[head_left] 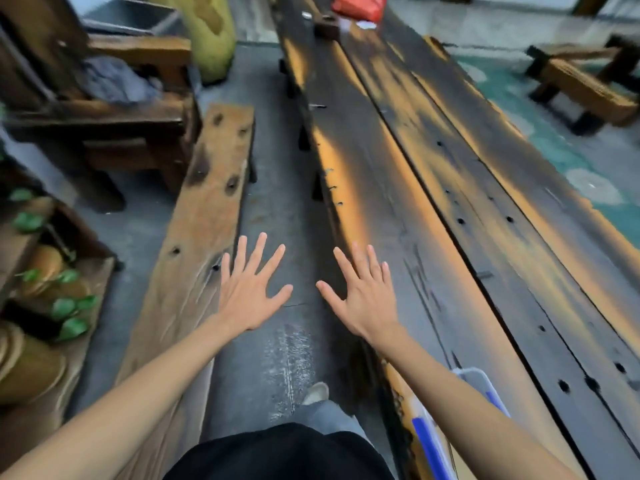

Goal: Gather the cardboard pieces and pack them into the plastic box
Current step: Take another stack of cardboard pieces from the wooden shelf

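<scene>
My left hand point(251, 289) and my right hand point(363, 292) are stretched out in front of me, palms down, fingers spread, holding nothing. They hover over the grey floor between a wooden bench and a long dark wooden table. The plastic box point(481, 382), clear with blue parts, sits on the table's near edge at the bottom right, largely hidden by my right forearm. A pale brown surface, possibly cardboard point(462, 462), shows beside the box at the bottom edge. The whole frame is blurred.
A long dark plank table point(433, 188) runs away on the right, with a red bag point(360, 6) at its far end. A light wooden bench point(204, 216) lies on the left. Wooden chairs, a grey cloth and plant pots stand at the left.
</scene>
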`<action>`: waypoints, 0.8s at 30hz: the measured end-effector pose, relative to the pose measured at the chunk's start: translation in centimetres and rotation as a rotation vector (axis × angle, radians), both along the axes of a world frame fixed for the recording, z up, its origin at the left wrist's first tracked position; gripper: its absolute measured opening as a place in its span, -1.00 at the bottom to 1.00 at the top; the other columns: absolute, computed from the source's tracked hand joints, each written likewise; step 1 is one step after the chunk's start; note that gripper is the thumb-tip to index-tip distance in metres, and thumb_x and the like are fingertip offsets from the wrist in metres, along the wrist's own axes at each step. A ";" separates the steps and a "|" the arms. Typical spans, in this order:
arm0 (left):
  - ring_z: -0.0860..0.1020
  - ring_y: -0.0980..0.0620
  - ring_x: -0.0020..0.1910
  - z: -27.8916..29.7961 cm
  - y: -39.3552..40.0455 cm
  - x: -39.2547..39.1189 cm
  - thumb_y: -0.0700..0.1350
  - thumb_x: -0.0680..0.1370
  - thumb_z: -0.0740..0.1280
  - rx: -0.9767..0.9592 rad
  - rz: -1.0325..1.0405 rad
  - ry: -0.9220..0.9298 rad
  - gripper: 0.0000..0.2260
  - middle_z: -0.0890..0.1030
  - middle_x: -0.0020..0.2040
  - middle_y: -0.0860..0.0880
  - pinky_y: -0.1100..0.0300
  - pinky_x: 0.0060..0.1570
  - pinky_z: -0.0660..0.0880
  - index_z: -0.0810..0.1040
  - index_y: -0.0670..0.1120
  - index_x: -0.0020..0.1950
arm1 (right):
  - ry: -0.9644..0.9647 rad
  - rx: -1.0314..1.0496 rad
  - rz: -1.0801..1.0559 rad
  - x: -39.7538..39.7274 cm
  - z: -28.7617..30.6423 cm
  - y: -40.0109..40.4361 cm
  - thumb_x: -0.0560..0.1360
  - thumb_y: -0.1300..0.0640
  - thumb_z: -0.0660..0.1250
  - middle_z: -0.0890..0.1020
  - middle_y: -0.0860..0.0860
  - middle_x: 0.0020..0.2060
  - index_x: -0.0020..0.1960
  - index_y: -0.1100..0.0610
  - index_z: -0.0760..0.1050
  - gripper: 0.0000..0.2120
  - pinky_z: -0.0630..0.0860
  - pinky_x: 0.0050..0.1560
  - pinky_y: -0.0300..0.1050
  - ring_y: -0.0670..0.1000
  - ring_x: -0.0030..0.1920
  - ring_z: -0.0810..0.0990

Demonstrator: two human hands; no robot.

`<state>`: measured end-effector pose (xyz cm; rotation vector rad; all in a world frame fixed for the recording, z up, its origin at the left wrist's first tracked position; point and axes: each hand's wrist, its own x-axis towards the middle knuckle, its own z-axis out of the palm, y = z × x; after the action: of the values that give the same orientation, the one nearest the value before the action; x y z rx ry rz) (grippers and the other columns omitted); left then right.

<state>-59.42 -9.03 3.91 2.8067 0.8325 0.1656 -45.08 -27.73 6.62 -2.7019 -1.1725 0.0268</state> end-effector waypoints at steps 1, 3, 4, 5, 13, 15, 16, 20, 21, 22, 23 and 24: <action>-0.18 -0.18 0.65 0.2 0.5 -0.7 0.38 0.50 0.08 -0.010 0.024 -0.005 -0.28 -0.13 0.68 0.04 -0.30 0.54 -0.06 0.02 0.24 0.64 | 0.007 0.007 0.019 -0.3 0.1 0.9 0.54 -0.45 -0.01 0.05 -0.02 0.66 0.63 -0.15 0.07 -0.26 -0.03 0.60 0.17 0.08 0.65 -0.08; -0.21 -0.18 0.64 0.7 1.8 -2.5 0.37 0.53 0.11 -0.019 0.092 -0.012 -0.29 -0.17 0.68 0.04 -0.28 0.55 -0.08 -0.02 0.24 0.64 | 0.018 0.017 0.079 -1.2 0.4 3.2 0.54 -0.46 -0.02 0.04 -0.04 0.66 0.63 -0.16 0.07 -0.26 -0.03 0.60 0.16 0.07 0.65 -0.08; -0.23 -0.18 0.64 0.9 2.4 -3.5 0.36 0.54 0.13 -0.020 0.129 -0.015 -0.29 -0.19 0.68 0.04 -0.27 0.56 -0.09 -0.03 0.24 0.64 | 0.027 0.025 0.110 -1.7 0.7 4.3 0.53 -0.46 -0.04 0.04 -0.04 0.66 0.63 -0.17 0.06 -0.25 -0.03 0.60 0.15 0.06 0.65 -0.08; -0.24 -0.17 0.64 1.1 3.1 -4.5 0.35 0.55 0.15 -0.020 0.165 -0.022 -0.29 -0.19 0.68 0.04 -0.26 0.56 -0.10 -0.05 0.24 0.64 | 0.034 0.034 0.145 -2.1 0.8 5.6 0.52 -0.47 -0.05 0.04 -0.05 0.66 0.63 -0.17 0.06 -0.25 -0.03 0.61 0.15 0.06 0.65 -0.08; -0.23 -0.19 0.64 2.5 8.2 -12.4 0.33 0.58 0.14 0.013 0.428 -0.052 -0.30 -0.23 0.67 0.01 -0.29 0.55 -0.04 -0.05 0.21 0.65 | 0.031 0.048 0.460 -5.1 3.0 16.8 0.53 -0.46 -0.10 0.07 -0.01 0.66 0.63 -0.13 0.09 -0.24 0.04 0.60 0.18 0.10 0.65 -0.03; -0.21 -0.19 0.64 2.8 9.5 -13.9 0.32 0.58 0.15 0.013 0.474 -0.069 -0.30 -0.21 0.67 0.01 -0.29 0.54 -0.01 -0.04 0.21 0.65 | 0.037 0.064 0.519 -5.8 3.4 19.5 0.53 -0.46 -0.10 0.07 -0.02 0.65 0.63 -0.14 0.10 -0.25 0.05 0.60 0.18 0.10 0.65 -0.03; -0.20 -0.19 0.64 3.1 10.4 -15.0 0.31 0.58 0.16 0.012 0.514 -0.079 -0.31 -0.20 0.67 0.01 -0.29 0.53 0.00 -0.03 0.21 0.65 | 0.048 0.072 0.561 -6.4 3.7 21.3 0.53 -0.46 -0.09 0.07 -0.02 0.65 0.63 -0.15 0.10 -0.25 0.05 0.60 0.17 0.10 0.65 -0.03; -0.24 -0.16 0.64 5.4 13.9 -18.8 0.26 0.59 0.18 0.010 0.681 -0.135 -0.31 -0.24 0.67 0.05 -0.27 0.54 0.01 -0.05 0.21 0.65 | 0.057 0.096 0.731 -9.0 5.4 28.1 0.55 -0.43 -0.04 0.08 -0.02 0.65 0.63 -0.14 0.10 -0.28 0.07 0.59 0.18 0.10 0.65 -0.01; -0.24 -0.15 0.64 6.2 14.7 -19.7 0.25 0.60 0.19 0.029 0.713 -0.149 -0.31 -0.24 0.67 0.06 -0.26 0.54 0.01 -0.05 0.21 0.65 | 0.053 0.110 0.770 -9.8 6.0 29.7 0.55 -0.43 -0.03 0.09 -0.02 0.65 0.63 -0.14 0.11 -0.28 0.08 0.58 0.17 0.10 0.65 0.00; -0.23 -0.14 0.64 7.0 15.4 -20.4 0.24 0.60 0.20 0.049 0.743 -0.159 -0.31 -0.24 0.67 0.06 -0.27 0.54 0.01 -0.04 0.20 0.65 | 0.053 0.127 0.805 -10.6 6.7 31.3 0.56 -0.43 -0.02 0.10 -0.02 0.65 0.62 -0.14 0.12 -0.29 0.08 0.58 0.17 0.10 0.64 0.01; -0.23 -0.14 0.64 7.8 16.1 -21.1 0.23 0.60 0.21 0.070 0.773 -0.168 -0.32 -0.23 0.67 0.06 -0.27 0.53 0.02 -0.03 0.19 0.65 | 0.054 0.145 0.840 -11.3 7.3 32.8 0.56 -0.43 -0.03 0.10 -0.01 0.65 0.62 -0.14 0.12 -0.29 0.08 0.58 0.17 0.10 0.64 0.02; -0.22 -0.14 0.64 8.7 16.8 -21.8 0.22 0.60 0.21 0.088 0.801 -0.177 -0.32 -0.22 0.67 0.06 -0.27 0.53 0.02 -0.03 0.19 0.65 | 0.054 0.161 0.879 -12.1 8.0 34.3 0.56 -0.43 -0.04 0.11 -0.01 0.65 0.62 -0.14 0.12 -0.29 0.08 0.59 0.17 0.10 0.64 0.02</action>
<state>-81.22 7.76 12.61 2.3096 1.8729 0.5641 -57.22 6.56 14.60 -1.8415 -2.1165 0.1222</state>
